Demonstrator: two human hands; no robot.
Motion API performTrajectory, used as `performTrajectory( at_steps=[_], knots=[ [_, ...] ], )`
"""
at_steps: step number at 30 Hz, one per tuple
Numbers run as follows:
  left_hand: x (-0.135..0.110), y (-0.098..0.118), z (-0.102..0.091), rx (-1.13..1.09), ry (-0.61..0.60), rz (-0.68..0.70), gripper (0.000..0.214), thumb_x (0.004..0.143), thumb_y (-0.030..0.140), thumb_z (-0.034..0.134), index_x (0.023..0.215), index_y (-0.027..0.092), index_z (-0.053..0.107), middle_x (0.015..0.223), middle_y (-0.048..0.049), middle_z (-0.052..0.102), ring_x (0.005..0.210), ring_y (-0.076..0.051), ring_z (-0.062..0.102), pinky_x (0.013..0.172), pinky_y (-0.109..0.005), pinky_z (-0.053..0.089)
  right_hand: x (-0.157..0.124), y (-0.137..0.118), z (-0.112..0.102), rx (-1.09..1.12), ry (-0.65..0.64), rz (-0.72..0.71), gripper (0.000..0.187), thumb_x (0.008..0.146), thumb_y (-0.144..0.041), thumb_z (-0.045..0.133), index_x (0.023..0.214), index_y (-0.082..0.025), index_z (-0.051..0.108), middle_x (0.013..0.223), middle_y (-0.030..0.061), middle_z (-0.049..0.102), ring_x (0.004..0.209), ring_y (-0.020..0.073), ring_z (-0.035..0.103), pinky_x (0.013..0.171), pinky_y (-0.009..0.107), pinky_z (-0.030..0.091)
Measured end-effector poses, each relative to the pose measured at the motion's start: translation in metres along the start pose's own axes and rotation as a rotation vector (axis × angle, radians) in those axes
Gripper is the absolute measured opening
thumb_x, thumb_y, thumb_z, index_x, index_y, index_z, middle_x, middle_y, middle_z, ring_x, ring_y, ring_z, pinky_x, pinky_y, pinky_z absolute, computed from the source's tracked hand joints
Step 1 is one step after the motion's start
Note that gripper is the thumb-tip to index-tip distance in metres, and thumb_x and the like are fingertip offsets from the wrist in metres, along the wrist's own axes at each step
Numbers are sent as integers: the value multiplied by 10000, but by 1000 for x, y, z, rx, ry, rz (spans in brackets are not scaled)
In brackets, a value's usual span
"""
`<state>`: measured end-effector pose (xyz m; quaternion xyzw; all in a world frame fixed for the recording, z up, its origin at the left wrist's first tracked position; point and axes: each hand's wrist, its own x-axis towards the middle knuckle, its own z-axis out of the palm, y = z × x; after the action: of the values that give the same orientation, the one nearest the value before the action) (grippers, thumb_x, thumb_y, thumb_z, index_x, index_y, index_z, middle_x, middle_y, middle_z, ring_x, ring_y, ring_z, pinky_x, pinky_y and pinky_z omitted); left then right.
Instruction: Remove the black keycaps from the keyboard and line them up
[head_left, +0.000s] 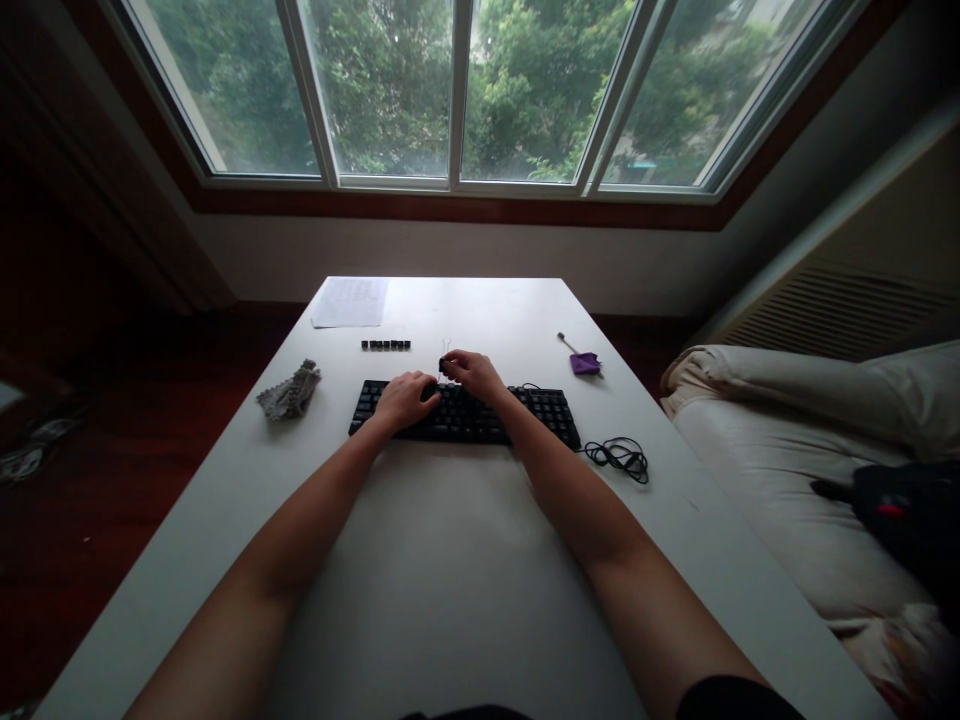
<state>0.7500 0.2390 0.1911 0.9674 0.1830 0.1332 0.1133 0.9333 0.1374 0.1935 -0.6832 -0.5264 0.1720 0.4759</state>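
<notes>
A black keyboard (540, 412) lies across the middle of a white table (450, 580). My left hand (405, 398) rests on its left half, fingers curled down on the keys. My right hand (471, 372) is at the keyboard's top edge, pinched on a small wire keycap puller (444, 358) that stands over the keys. A short row of loose black keycaps (385, 345) sits just beyond the keyboard, on the left.
A grey crumpled cloth (290, 391) lies left of the keyboard. A sheet of paper (350, 301) is at the far left corner. A purple brush (582, 361) and the coiled black cable (619, 457) lie to the right. A bed with pillows (810, 440) flanks the table's right side.
</notes>
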Motion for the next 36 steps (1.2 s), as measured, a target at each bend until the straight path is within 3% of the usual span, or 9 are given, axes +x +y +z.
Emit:
performTrajectory(
  at_steps=[13,17,23,29,36],
  knots=[
    [5,-2,4,42,59,-68,345,925,506,608,1151,267,709,1131,-92,704,1085,-290,626,945,-414,486,-9,-17,7,-200,128,-79,144,858,-288,614,942,-240,720,794,1,721,728,171,652,738,291,512],
    [8,-4,4,47,58,-52,353,931,516,597,1140,255,710,1116,-93,706,1066,-288,629,930,-412,489,-11,-19,10,-112,162,-64,161,857,-335,622,977,-240,673,822,5,717,745,172,660,750,301,533],
    [10,-5,3,45,56,-63,352,931,507,599,1164,262,696,1131,-93,702,1076,-284,625,942,-410,481,-6,-25,17,142,118,-89,417,852,-401,646,1241,-258,607,993,22,734,881,181,693,854,332,560],
    [10,-5,4,28,59,-61,342,940,500,595,1156,254,696,1143,-90,704,1078,-279,625,952,-404,479,1,-12,14,178,194,-45,221,865,-398,604,928,-203,687,891,35,733,812,178,692,791,320,570],
    [10,-7,2,12,56,-69,339,945,510,591,1143,258,700,1143,-79,711,1083,-271,626,947,-395,481,1,-6,10,369,216,66,179,821,-380,644,850,-203,640,856,38,742,750,180,693,613,289,589]
  ],
)
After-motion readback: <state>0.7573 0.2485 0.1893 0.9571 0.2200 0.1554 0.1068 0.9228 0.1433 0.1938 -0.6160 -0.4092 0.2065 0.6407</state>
